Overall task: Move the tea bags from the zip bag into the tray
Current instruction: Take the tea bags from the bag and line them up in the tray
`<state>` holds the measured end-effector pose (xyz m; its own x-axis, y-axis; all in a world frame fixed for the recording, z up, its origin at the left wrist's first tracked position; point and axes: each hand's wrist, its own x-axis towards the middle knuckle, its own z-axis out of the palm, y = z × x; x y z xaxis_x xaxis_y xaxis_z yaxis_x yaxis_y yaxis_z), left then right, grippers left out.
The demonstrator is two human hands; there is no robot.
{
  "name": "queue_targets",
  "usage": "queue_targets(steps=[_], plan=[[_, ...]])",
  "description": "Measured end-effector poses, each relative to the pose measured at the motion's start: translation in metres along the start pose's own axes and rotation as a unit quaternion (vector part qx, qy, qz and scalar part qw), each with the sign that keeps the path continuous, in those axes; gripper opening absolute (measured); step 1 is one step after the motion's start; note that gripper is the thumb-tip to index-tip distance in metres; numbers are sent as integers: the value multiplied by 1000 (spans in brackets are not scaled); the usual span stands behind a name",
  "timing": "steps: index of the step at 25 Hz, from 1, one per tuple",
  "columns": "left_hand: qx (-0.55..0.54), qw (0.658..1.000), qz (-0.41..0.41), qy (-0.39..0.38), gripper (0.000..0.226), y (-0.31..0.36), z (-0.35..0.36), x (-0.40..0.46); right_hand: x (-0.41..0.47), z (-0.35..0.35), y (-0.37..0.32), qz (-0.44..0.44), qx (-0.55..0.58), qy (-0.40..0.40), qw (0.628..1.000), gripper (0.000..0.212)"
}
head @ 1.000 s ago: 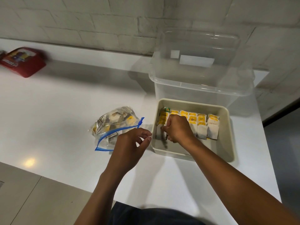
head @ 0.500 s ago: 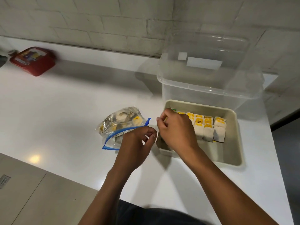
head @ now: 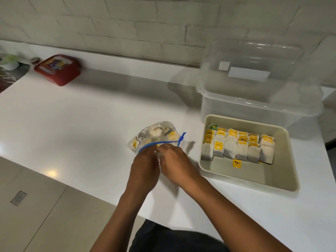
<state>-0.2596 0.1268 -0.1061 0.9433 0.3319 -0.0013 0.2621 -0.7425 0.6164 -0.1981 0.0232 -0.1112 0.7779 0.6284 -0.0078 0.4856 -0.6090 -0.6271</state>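
left hand [head: 145, 167]: at the mouth of the zip bag [head: 155, 136], fingers on its blue zip strip [head: 160, 142]; the grip looks pinched on the bag's lip, holding it open
right hand [head: 175, 163]: half a second ago it was over the tray [head: 283, 176]; now it has crossed back to the bag mouth, fingertips tucked in beside the left; whether its grip already holds a tea bag i cannot tell, the fingers are hidden
zip bag: lies on the white table [head: 81, 124], just left of the tray, apart from it; several tea bags visible through the clear plastic
tea bags in tray [head: 238, 144]: packed upright in rows along the far side; one loose yellow tag [head: 236, 163] lies on the tray floor in front of them; the near half is bare
meaning: the last drop looks done and a fresh pick is starting; the task seems past halfway, with a handful left in the bag
next: likely draw one bag out while the left steadies the lip; strings could tangle
around: clear lidded tub [head: 258, 91] behind the tray; red box [head: 58, 69] far left
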Motion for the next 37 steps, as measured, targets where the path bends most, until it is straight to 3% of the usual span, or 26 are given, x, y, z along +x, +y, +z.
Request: queue_targets(steps=[3,6,10,22,26,29,33,37], plan=[[4,999,-7,-48,54,-12,-6,9,16,19,-3,0,-55,-34,998,42],[39,995,2,-89,60,-24,-9,18,32,29,-7,55,-116,-61,990,42],[122,983,-41,-134,67,-30,-9,28,46,36,-10,101,-171,-49,979,40],[171,970,-10,-174,43,-48,-3,40,57,51,-13,135,-240,-36,961,25],[131,982,-2,-134,44,-49,-8,40,56,37,-16,136,-150,-39,978,16],[14,995,1,-102,37,-49,-17,39,48,26,-17,147,9,40,988,17],[-165,982,-26,-85,32,-47,-24,37,34,14,-18,194,218,80,953,14],[-243,967,-60,-58,25,-46,-22,33,30,15,-14,269,366,61,889,22]])
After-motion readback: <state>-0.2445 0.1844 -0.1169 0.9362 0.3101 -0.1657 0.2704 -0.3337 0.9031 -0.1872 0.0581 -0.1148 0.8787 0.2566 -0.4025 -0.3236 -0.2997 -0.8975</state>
